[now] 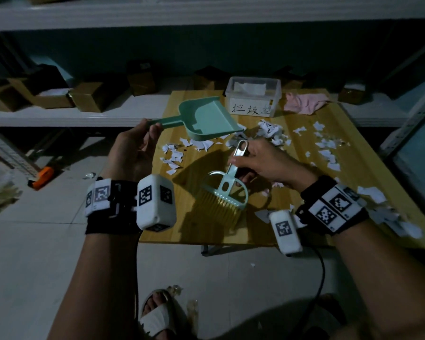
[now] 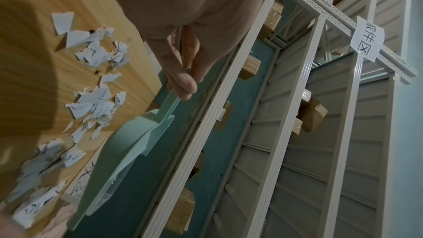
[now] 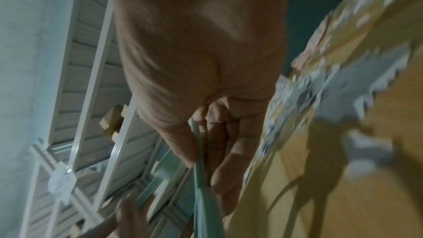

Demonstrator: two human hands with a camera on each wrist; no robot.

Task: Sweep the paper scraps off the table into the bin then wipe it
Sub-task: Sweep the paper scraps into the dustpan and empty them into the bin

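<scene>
On left, left hand (image 1: 135,148) pinching dustpan (image 1: 206,119) handle, pan tilted above scraps (image 1: 270,130); right hand (image 1: 260,163) curled around brush (image 1: 222,192); bin (image 1: 253,96) behind. Risk: hard strokes scattering scraps off table (image 1: 231,231) edge.

We see a dim head view, corners darkening and shelves bowing at the edges, hard shadows of the brush (image 1: 222,192) on the table (image 1: 292,227), the left wrist view sharper and brighter, the right wrist view smeared by motion blur.
</scene>
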